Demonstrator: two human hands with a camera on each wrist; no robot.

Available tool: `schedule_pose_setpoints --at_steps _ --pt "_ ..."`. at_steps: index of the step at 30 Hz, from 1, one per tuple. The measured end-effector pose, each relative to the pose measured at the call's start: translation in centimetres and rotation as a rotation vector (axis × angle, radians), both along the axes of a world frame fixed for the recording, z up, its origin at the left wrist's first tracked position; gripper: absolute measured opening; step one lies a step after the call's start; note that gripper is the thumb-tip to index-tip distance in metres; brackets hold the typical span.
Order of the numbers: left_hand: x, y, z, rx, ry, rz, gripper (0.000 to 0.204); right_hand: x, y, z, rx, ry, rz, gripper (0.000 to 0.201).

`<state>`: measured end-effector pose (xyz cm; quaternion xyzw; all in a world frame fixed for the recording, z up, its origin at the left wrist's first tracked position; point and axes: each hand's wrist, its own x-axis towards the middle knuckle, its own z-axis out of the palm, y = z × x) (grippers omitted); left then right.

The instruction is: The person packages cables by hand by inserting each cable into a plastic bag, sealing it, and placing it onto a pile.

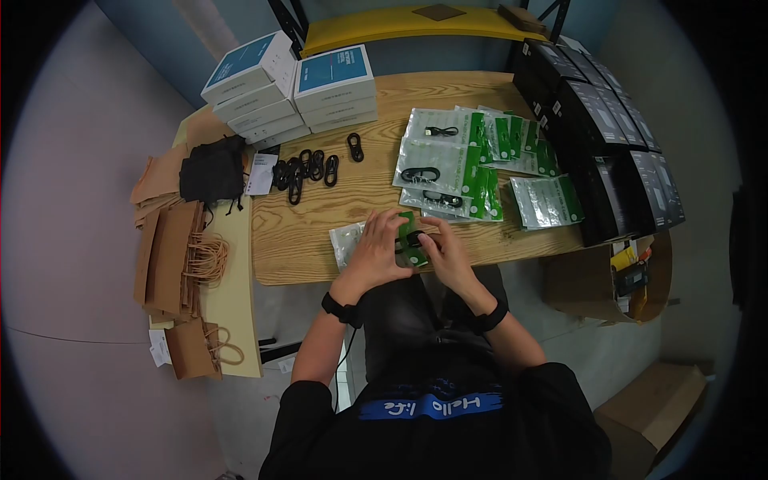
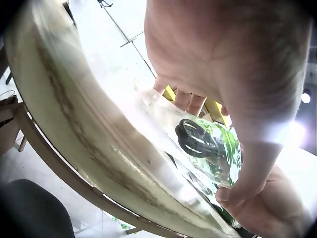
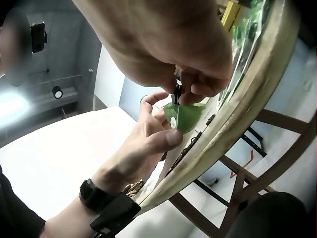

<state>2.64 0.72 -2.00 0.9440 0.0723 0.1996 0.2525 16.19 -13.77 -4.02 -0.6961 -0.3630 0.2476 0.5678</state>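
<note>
My left hand (image 1: pixel 378 250) grips a clear plastic bag with a green printed end (image 1: pixel 413 258) at the table's front edge. In the right wrist view, its thumb and fingers hold the green end (image 3: pixel 185 119) spread apart. My right hand (image 1: pixel 450 258) pinches a black coiled cable (image 1: pixel 414 238) at that green end, and its fingertips point down into the bag's mouth. Through the clear plastic in the left wrist view, black cable loops (image 2: pixel 193 139) show. A silvery-clear bag part (image 1: pixel 344 240) sticks out left of my left hand. My palms hide some of the bag.
Several coiled black cables (image 1: pixel 295 184) lie left of centre, beside a white card (image 1: pixel 261 174). Bagged cables (image 1: pixel 436 156) are piled right of centre, near black boxes (image 1: pixel 592 112). White-blue boxes (image 1: pixel 334 84) stand at the back left; paper bags (image 1: pixel 172 256) and a black pouch (image 1: pixel 212 170) lie left.
</note>
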Motion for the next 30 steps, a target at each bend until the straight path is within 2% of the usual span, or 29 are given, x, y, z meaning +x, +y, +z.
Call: schedule_pose_setpoints --at_steps 2,5,8,11,13,16,18,20,22,26,29,30 --pt "0.0 -0.2 0.4 -0.014 -0.026 0.02 0.093 0.0 -0.2 0.3 -0.005 0.023 -0.003 0.021" --pt "0.0 -0.2 0.7 -0.013 -0.038 0.008 0.092 0.4 -0.4 -0.3 0.039 -0.004 0.095 0.031" --pt "-0.1 -0.2 0.5 -0.037 -0.032 0.003 0.091 0.9 -0.3 -1.7 0.034 0.089 0.118 0.033" --pt "0.0 -0.1 -0.5 -0.084 -0.024 -0.004 0.09 0.7 -0.4 -1.6 0.002 0.13 0.133 0.036" --pt "0.2 0.1 -1.2 -0.09 -0.015 -0.004 0.091 0.0 -0.7 -0.9 -0.074 0.165 0.249 0.04" --pt "0.1 0.1 -1.2 -0.054 0.01 -0.018 0.095 -0.2 -1.0 -0.1 -0.12 0.175 0.282 0.044" --pt "-0.3 0.0 -0.5 -0.011 0.027 -0.025 0.099 0.2 -0.8 -0.9 -0.131 0.141 0.274 0.044" --pt "-1.2 -0.4 0.4 0.12 0.182 0.107 0.109 0.5 -1.0 -1.7 -0.146 0.108 0.267 0.043" --pt "-2.1 0.2 -0.3 0.115 0.223 0.114 0.112 0.6 -1.1 -1.8 -0.039 0.168 0.145 0.041" --pt "-2.7 0.8 -1.4 0.099 0.241 0.106 0.113 1.1 -1.0 -1.9 -0.074 0.329 0.135 0.033" --pt "-2.6 1.0 -1.4 0.016 0.238 0.105 0.112 0.9 -1.0 -1.1 -0.082 0.227 0.134 0.028" --pt "-2.6 1.1 -1.4 0.018 0.238 0.104 0.112 0.6 -1.1 -0.2 -0.128 0.103 0.153 0.027"
